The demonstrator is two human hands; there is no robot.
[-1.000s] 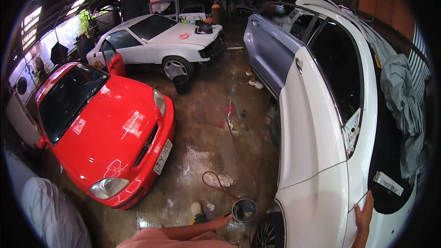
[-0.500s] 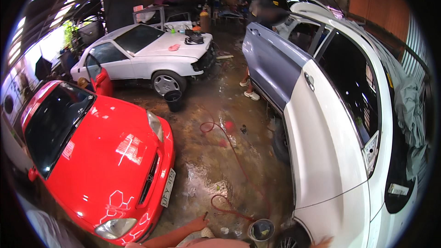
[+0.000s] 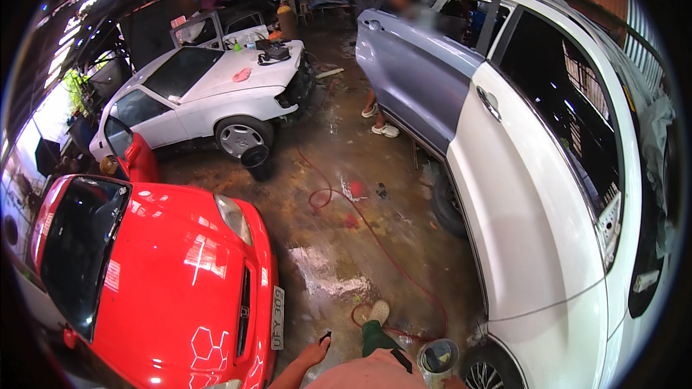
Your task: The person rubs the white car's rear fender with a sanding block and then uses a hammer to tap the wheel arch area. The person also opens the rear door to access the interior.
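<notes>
My left hand (image 3: 313,352) is low in the view, its fingers closed around a small dark object (image 3: 326,336) whose kind I cannot make out. Only a sliver of my right hand (image 3: 453,382) shows at the lower edge, just beside a bucket (image 3: 422,367). Its fingers are hidden, and I cannot tell whether it touches the bucket. The bucket stands by the front wheel (image 3: 490,371) of the white car and has something dark inside. My foot in a pale clog (image 3: 379,310), below a green trouser leg (image 3: 375,338), is on the wet floor.
A red car (image 3: 173,259) stands left, a white car (image 3: 533,194) with a grey-blue open door (image 3: 418,72) right. A red hose (image 3: 375,238) curls across the floor. A black bucket (image 3: 256,163) sits near another white car (image 3: 194,94). A person (image 3: 384,130) is behind the door.
My view has shifted, and my foot has come into sight. My right hand has moved left, from beside the white car to beside the bucket. My left hand stays closed on the small dark object.
</notes>
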